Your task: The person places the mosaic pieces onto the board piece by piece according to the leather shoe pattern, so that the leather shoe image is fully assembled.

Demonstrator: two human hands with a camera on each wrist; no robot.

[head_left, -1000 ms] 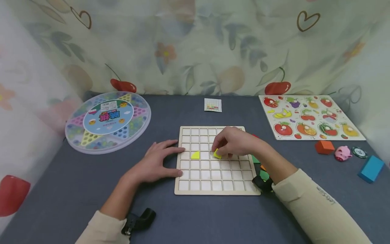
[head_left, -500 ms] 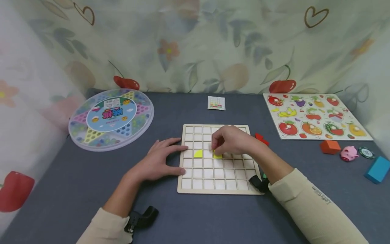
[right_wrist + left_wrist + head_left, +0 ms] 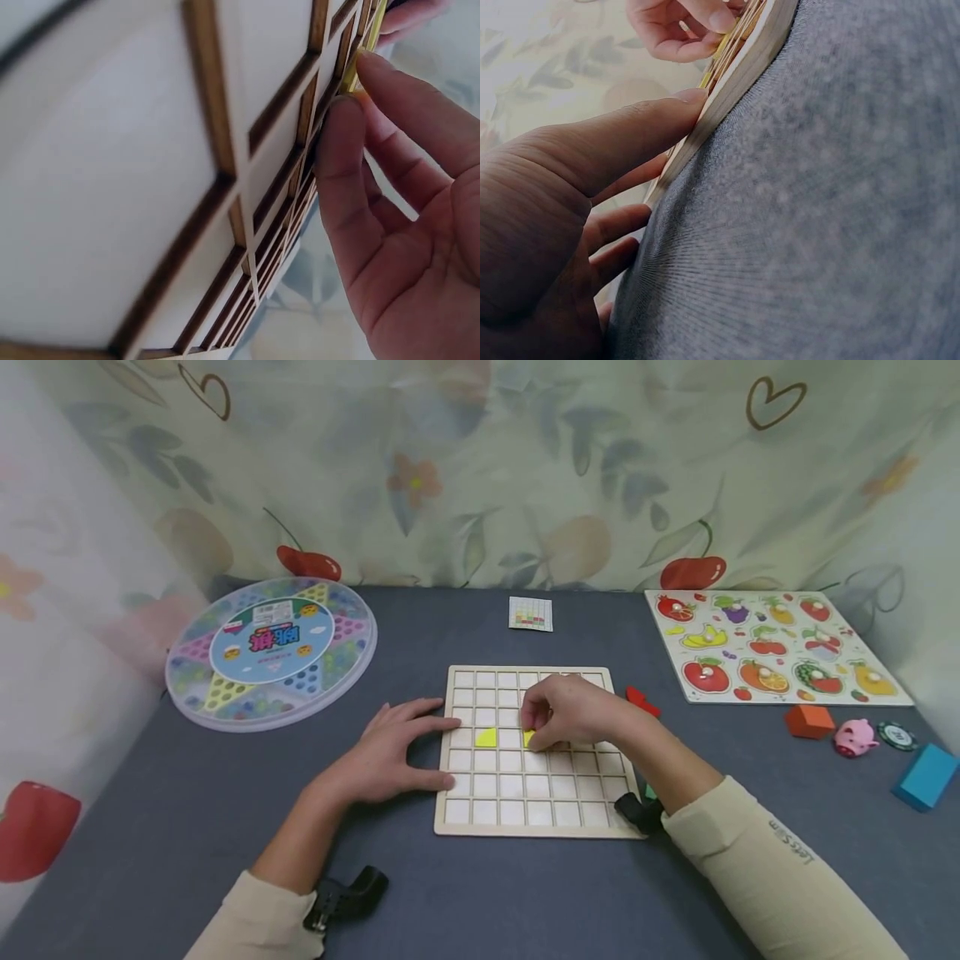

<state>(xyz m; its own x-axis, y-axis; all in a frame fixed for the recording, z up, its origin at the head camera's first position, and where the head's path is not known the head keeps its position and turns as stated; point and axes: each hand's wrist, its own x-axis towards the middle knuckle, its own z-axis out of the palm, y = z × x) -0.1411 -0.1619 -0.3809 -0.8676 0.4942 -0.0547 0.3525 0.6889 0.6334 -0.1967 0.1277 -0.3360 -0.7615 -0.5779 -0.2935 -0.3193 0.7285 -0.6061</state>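
A square wooden grid board (image 3: 512, 787) with white cells lies in the middle of the table in the head view. My left hand (image 3: 382, 752) rests at its left edge, thumb and fingers spread and touching the rim. One yellow tile (image 3: 487, 738) with a curved side sits in a left-hand cell. Two columns to its right, my right hand (image 3: 567, 712) pinches a second yellow tile (image 3: 528, 738) between thumb and fingers, down at a cell. Fingers cover most of that tile; the right wrist view shows its yellow edge (image 3: 351, 75) by the fingertips.
Red pieces (image 3: 642, 700) and a partly hidden green piece (image 3: 650, 792) lie right of the board. A small printed card (image 3: 531, 614) is behind it. Around stand a round game box (image 3: 352, 672), a fruit puzzle (image 3: 780, 647), an orange block (image 3: 809, 722), pink pig (image 3: 855, 737), chip (image 3: 897, 736) and blue block (image 3: 926, 777).
The second yellow tile was tilted in my right fingers and now lies flatter at the cell. My right forearm has shifted, showing more of the red pieces. My left hand keeps its place.
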